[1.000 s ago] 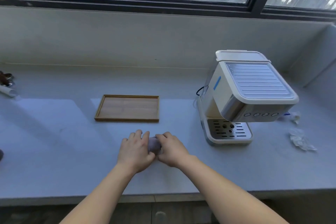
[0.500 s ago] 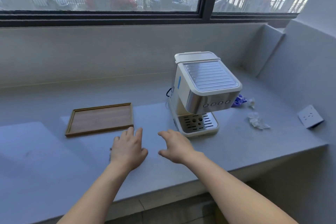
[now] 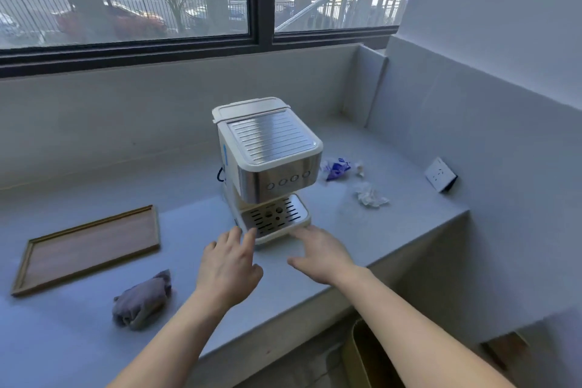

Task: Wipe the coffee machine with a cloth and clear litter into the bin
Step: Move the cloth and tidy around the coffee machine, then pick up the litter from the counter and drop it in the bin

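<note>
a pale grey counter (image 3: 381, 239) runs under a dark-framed window (image 3: 261, 38), closed in by a wall at the right of the frame. its front edge slants from lower left up to the right corner. the coffee machine (image 3: 267, 161) stands at centre. both hands are empty, fingers straight and spread: the left hand (image 3: 228, 268) and right hand (image 3: 321, 253) reach its base, one at each front corner; contact can't be told. the cloth (image 3: 141, 302) lies bunched at lower left near the edge, beside a wooden tray (image 3: 88, 249). a blue wrapper (image 3: 336, 168) and crumpled paper (image 3: 370, 197) lie right of the machine on bare counter. the bin (image 3: 368, 359) sits below the edge, lower right.
</note>
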A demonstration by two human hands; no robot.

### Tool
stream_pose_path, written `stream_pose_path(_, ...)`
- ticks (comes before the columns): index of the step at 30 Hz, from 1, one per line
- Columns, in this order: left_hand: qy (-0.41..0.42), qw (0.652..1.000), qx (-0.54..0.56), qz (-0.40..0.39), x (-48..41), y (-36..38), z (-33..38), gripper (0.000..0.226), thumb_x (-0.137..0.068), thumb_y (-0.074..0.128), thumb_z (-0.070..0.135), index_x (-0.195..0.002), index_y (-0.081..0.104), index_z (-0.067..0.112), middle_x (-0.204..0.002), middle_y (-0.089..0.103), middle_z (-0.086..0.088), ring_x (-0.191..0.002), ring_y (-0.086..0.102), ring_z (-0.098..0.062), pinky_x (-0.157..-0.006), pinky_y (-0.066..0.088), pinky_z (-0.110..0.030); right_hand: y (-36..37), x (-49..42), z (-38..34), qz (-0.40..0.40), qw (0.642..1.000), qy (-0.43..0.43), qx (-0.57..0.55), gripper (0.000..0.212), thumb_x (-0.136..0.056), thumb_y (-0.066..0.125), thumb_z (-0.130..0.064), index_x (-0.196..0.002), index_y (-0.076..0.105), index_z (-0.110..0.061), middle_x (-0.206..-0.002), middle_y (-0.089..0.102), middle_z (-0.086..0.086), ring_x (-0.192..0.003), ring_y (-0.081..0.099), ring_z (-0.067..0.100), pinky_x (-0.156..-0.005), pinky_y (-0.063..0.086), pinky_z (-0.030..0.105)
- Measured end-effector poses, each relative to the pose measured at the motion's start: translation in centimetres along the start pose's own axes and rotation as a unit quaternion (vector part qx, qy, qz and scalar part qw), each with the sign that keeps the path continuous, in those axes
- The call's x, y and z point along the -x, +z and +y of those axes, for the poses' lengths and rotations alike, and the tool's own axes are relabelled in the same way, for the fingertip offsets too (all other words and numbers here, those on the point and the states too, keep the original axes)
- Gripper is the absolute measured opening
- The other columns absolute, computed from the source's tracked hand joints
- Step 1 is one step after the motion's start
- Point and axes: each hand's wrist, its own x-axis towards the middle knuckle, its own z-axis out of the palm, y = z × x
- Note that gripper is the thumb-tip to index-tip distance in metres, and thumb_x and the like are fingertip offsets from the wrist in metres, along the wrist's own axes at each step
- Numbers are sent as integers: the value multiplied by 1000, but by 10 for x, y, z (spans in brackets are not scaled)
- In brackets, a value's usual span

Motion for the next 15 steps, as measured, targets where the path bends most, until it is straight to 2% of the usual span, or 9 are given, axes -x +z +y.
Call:
stream_pose_path(6, 23, 999, 28, -1, -31, 9, 82, 57, -84, 48, 39, -138, 41, 23, -124, 49, 0, -115, 49, -26, -90, 42, -38, -30, 20, 83, 18, 999, 41, -17, 61, -88, 59, -44, -144, 44, -27, -140, 52, 1, -127, 50, 22, -100, 46, 40)
stream_pose_path(11, 24, 999, 44, -11, -54, 21, 152, 62, -85, 47, 40, -144, 35, 26, -132, 48, -3, -117, 50, -27, -89, 45, -41, -55, 27, 158, 31, 999, 41, -14, 56, -90, 59, -40, -143, 47, -24, -141, 53, -1, -127, 52, 19, -100, 44, 36)
stream_pose_path(15, 10, 997, 68, -27, -70, 34, 194, 59, -86, 47, 38, -142, 38, 24, -131, 50, -2, -118, 51, -26, -86, 46, -39, -68, 29, 208, 34, 998, 45, -2, 51, -91, 58, -37, -140, 49, -24, -134, 58, 0, -120, 56, 21, -96, 46, 35)
